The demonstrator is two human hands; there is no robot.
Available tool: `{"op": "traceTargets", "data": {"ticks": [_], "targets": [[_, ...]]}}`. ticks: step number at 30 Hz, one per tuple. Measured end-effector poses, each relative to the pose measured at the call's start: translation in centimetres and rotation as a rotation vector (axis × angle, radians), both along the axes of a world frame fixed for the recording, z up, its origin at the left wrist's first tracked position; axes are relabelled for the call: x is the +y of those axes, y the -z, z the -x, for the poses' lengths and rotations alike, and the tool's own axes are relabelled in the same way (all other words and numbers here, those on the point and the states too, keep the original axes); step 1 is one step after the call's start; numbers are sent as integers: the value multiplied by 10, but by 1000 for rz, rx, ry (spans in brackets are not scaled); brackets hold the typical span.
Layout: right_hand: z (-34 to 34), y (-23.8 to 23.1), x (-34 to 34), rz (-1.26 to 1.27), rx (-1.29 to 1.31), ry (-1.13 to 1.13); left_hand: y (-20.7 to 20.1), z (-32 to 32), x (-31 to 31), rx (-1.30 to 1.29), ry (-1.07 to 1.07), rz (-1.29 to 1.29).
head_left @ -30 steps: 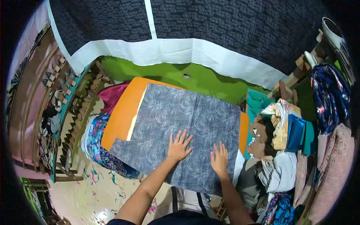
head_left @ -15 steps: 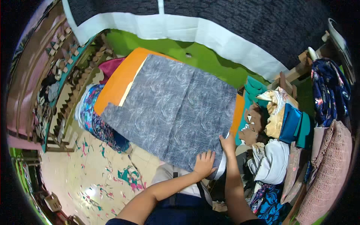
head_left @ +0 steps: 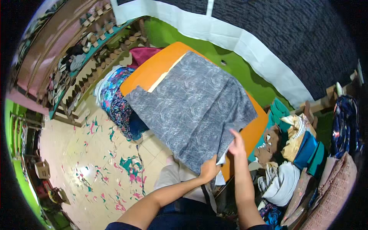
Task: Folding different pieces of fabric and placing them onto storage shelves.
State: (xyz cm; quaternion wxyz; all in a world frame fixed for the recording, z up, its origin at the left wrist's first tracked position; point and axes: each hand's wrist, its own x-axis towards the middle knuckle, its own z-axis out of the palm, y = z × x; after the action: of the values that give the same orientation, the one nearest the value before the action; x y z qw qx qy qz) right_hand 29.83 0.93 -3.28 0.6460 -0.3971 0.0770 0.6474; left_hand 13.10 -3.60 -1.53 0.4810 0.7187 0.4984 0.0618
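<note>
A grey, swirl-patterned fabric sheet [head_left: 191, 99] lies over an orange-topped table [head_left: 255, 130], its near right part rumpled and lifted. My left hand [head_left: 209, 170] is closed on the sheet's near corner, fingers curled round the edge. A little farther right, my right hand [head_left: 237, 145] grips the sheet's right edge, with thumb and fingers at the fold. Between the two hands a bit of the white underside [head_left: 221, 159] shows. A cream strip [head_left: 166, 76] runs beside the sheet's far left edge.
Folded cloths [head_left: 281, 183] and a pink textured roll [head_left: 333, 195] are piled at the right. Floral fabric rolls [head_left: 119, 99] stand left of the table. A rack of shoe forms [head_left: 92, 42] lines the left wall. Coloured scraps [head_left: 132, 166] litter the tiled floor.
The sheet's right edge has been lifted and drawn left, baring more of the orange tabletop. My left hand has gone from lying flat to gripping. The view has shifted.
</note>
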Motion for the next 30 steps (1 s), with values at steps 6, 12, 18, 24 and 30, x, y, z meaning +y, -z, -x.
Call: {"op": "traceTargets", "data": {"ticks": [6,12,18,24,30], "targets": [[-101,50,58,107,-142,145,-23,34,14,-36,16,-103],[-129,7,105,212,-336,175,-49,60,45,-32,-38,-209],[-183,-66,80,281,-1289,312,-67,59,47,-42,108,-175],[-183,-119,93,421,-1444,136,-74,84,64,140,298,102],[-139,-127,155,302,-1528,-167,-46,165,128,32,15,-47]]}}
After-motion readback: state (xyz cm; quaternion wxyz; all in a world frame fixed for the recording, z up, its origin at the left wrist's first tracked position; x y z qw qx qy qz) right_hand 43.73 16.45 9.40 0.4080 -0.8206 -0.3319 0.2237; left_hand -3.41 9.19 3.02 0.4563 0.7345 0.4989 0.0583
